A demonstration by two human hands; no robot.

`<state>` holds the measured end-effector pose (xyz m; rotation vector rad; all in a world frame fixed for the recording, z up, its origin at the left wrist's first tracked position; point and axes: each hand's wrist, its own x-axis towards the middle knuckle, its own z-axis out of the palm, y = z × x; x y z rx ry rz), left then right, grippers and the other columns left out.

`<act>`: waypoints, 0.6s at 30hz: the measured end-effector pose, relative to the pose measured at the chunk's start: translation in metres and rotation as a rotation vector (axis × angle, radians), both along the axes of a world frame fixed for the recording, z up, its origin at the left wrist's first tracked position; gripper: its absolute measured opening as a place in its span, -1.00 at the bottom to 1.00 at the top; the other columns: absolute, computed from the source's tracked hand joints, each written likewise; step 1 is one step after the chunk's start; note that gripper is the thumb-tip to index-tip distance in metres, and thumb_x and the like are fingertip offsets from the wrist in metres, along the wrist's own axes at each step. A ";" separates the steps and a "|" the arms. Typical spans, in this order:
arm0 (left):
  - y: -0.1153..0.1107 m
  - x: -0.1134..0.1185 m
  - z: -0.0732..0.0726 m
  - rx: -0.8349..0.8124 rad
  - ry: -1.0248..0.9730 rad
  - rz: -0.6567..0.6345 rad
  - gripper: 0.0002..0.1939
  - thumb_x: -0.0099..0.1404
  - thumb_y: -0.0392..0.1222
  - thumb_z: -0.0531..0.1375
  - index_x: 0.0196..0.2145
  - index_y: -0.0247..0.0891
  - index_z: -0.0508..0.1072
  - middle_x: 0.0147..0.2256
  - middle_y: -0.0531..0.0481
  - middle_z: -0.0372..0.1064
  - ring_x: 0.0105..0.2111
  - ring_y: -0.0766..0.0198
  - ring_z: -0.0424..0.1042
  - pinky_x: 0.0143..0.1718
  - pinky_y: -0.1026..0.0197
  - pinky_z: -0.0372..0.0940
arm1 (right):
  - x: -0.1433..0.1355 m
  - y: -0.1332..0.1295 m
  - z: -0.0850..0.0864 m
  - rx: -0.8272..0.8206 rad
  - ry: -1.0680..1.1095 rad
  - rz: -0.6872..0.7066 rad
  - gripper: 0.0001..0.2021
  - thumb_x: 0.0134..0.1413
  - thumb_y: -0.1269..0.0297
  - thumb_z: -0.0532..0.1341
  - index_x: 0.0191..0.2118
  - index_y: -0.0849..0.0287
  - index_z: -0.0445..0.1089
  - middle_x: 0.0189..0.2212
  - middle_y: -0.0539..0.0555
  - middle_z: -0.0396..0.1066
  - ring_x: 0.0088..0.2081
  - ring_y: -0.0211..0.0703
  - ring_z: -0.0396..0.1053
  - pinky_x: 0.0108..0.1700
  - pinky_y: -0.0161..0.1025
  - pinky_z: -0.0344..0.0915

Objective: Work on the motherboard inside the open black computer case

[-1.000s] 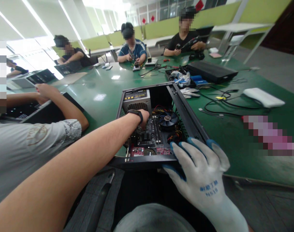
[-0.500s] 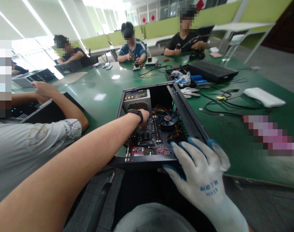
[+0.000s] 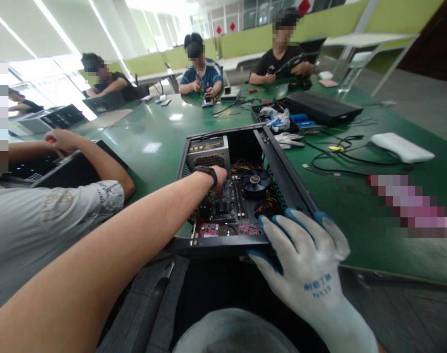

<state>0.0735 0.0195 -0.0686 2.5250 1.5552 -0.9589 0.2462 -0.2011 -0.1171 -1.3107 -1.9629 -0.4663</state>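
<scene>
A black computer case (image 3: 223, 241) lies open in front of me. My left hand (image 3: 219, 177), bare with a black band at the wrist, reaches down into it beside the power supply (image 3: 209, 152); its fingers are hidden. Below that hand lies the motherboard (image 3: 223, 203), with a round cooling fan (image 3: 256, 182) to the right. A red circuit board (image 3: 211, 229) shows along the near side. My right hand (image 3: 308, 250), in a white and blue work glove, grips the near right corner of the case, fingers over the rim and thumb against the front side.
Black cables (image 3: 341, 154) and a white pouch (image 3: 402, 148) lie on the green table (image 3: 356, 211) to the right. Behind the case is a black tray with gloves (image 3: 277, 120). A co-worker's arm (image 3: 94, 159) is close at left over another case (image 3: 72, 171).
Both my hands and the case keep their places. At left, the co-worker's hand has shifted slightly, and a red-orange item in it shows more.
</scene>
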 end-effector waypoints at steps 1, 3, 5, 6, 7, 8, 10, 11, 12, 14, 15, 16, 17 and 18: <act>0.001 -0.001 -0.001 0.000 -0.005 0.001 -0.49 -0.02 -0.11 0.46 -0.09 -0.31 0.62 -0.07 -0.20 0.57 -0.01 0.02 0.51 0.02 0.24 0.35 | 0.000 0.000 0.000 -0.002 -0.001 -0.001 -0.53 0.14 -0.03 0.29 0.09 0.09 0.39 -0.04 0.13 0.47 0.16 0.12 0.29 0.30 0.18 0.05; 0.002 -0.001 -0.002 0.001 -0.011 0.005 -0.47 -0.04 -0.09 0.47 -0.08 -0.31 0.62 -0.07 -0.21 0.57 -0.01 0.01 0.51 0.01 0.23 0.36 | 0.000 0.000 0.000 -0.009 0.001 -0.002 -0.52 0.13 -0.04 0.29 0.10 0.09 0.39 -0.04 0.13 0.47 0.16 0.13 0.29 0.30 0.18 0.04; 0.003 -0.001 -0.003 0.003 -0.008 0.014 -0.44 -0.05 -0.08 0.47 -0.07 -0.30 0.62 -0.08 -0.20 0.57 -0.02 0.01 0.51 0.00 0.23 0.36 | 0.000 0.000 0.000 -0.015 0.005 0.000 -0.52 0.13 -0.04 0.29 0.09 0.09 0.40 -0.04 0.13 0.48 0.15 0.13 0.29 0.30 0.19 0.04; 0.003 -0.001 -0.003 0.004 -0.004 0.018 -0.44 -0.05 -0.07 0.47 -0.06 -0.29 0.62 -0.09 -0.19 0.58 -0.02 0.01 0.52 0.00 0.24 0.36 | 0.000 0.000 0.000 -0.015 0.006 0.001 -0.52 0.13 -0.04 0.29 0.09 0.09 0.40 -0.04 0.13 0.48 0.15 0.13 0.30 0.30 0.19 0.04; 0.002 -0.001 -0.003 0.005 -0.001 0.020 -0.44 -0.05 -0.07 0.47 -0.07 -0.29 0.62 -0.09 -0.19 0.58 -0.03 0.02 0.52 -0.01 0.24 0.37 | 0.000 0.000 0.000 -0.014 0.006 0.001 -0.52 0.13 -0.04 0.29 0.09 0.09 0.40 -0.05 0.13 0.48 0.15 0.13 0.30 0.30 0.19 0.04; 0.002 -0.001 -0.002 0.006 0.000 0.019 -0.45 -0.05 -0.07 0.47 -0.07 -0.29 0.62 -0.09 -0.19 0.58 -0.03 0.02 0.52 -0.02 0.24 0.37 | -0.001 0.000 0.000 -0.012 0.006 -0.001 -0.53 0.13 -0.04 0.29 0.09 0.08 0.40 -0.05 0.13 0.48 0.15 0.13 0.30 0.29 0.19 0.04; 0.001 0.000 -0.002 0.011 0.004 0.008 -0.48 -0.04 -0.08 0.46 -0.09 -0.30 0.63 -0.09 -0.19 0.58 -0.04 0.03 0.52 -0.03 0.25 0.37 | -0.001 0.000 0.000 -0.009 0.007 -0.005 -0.53 0.14 -0.04 0.29 0.09 0.08 0.39 -0.04 0.13 0.48 0.15 0.13 0.29 0.29 0.19 0.05; 0.001 0.000 -0.001 0.012 0.006 0.003 -0.50 -0.03 -0.09 0.46 -0.10 -0.30 0.63 -0.09 -0.19 0.58 -0.04 0.03 0.52 -0.03 0.25 0.37 | -0.001 -0.001 0.000 -0.010 0.008 -0.005 -0.53 0.14 -0.03 0.29 0.10 0.09 0.39 -0.04 0.13 0.47 0.16 0.13 0.29 0.29 0.19 0.05; 0.001 0.000 -0.001 0.011 0.008 -0.001 -0.51 -0.03 -0.09 0.46 -0.11 -0.31 0.63 -0.09 -0.19 0.58 -0.04 0.04 0.52 -0.03 0.25 0.37 | -0.001 -0.001 0.000 -0.013 0.009 -0.004 -0.52 0.14 -0.03 0.29 0.10 0.09 0.39 -0.04 0.13 0.47 0.16 0.13 0.29 0.29 0.19 0.05; 0.001 0.000 -0.001 0.008 0.015 -0.009 -0.53 -0.01 -0.10 0.45 -0.12 -0.33 0.63 -0.09 -0.21 0.58 -0.05 0.04 0.53 -0.05 0.25 0.38 | 0.000 -0.001 0.000 -0.015 0.008 0.001 -0.52 0.13 -0.03 0.30 0.10 0.09 0.39 -0.04 0.13 0.47 0.16 0.14 0.29 0.29 0.19 0.05; 0.001 0.000 -0.001 0.007 0.018 -0.013 -0.53 0.00 -0.10 0.44 -0.12 -0.34 0.63 -0.09 -0.21 0.58 -0.05 0.04 0.53 -0.05 0.25 0.38 | 0.000 -0.001 0.000 -0.015 0.008 0.003 -0.52 0.12 -0.03 0.30 0.10 0.09 0.39 -0.04 0.13 0.47 0.16 0.14 0.29 0.29 0.19 0.05; 0.001 0.000 -0.002 0.009 0.021 -0.017 -0.53 0.00 -0.11 0.44 -0.11 -0.34 0.63 -0.08 -0.22 0.57 -0.05 0.03 0.53 -0.05 0.25 0.38 | 0.000 0.000 0.000 -0.014 0.008 0.002 -0.52 0.12 -0.03 0.30 0.10 0.09 0.39 -0.04 0.13 0.48 0.16 0.14 0.29 0.29 0.19 0.05; 0.001 0.000 -0.002 0.011 0.023 -0.020 -0.53 0.01 -0.11 0.44 -0.11 -0.34 0.63 -0.08 -0.22 0.57 -0.05 0.03 0.53 -0.06 0.25 0.39 | 0.000 0.000 0.000 -0.014 0.008 0.001 -0.52 0.12 -0.03 0.30 0.09 0.09 0.39 -0.04 0.13 0.48 0.16 0.14 0.29 0.29 0.20 0.05; 0.001 0.000 -0.002 0.012 0.024 -0.022 -0.53 0.01 -0.11 0.43 -0.10 -0.33 0.62 -0.08 -0.21 0.57 -0.05 0.03 0.53 -0.05 0.25 0.39 | 0.000 0.000 0.000 -0.015 0.008 0.000 -0.52 0.13 -0.03 0.30 0.09 0.09 0.40 -0.05 0.13 0.48 0.15 0.14 0.29 0.29 0.20 0.05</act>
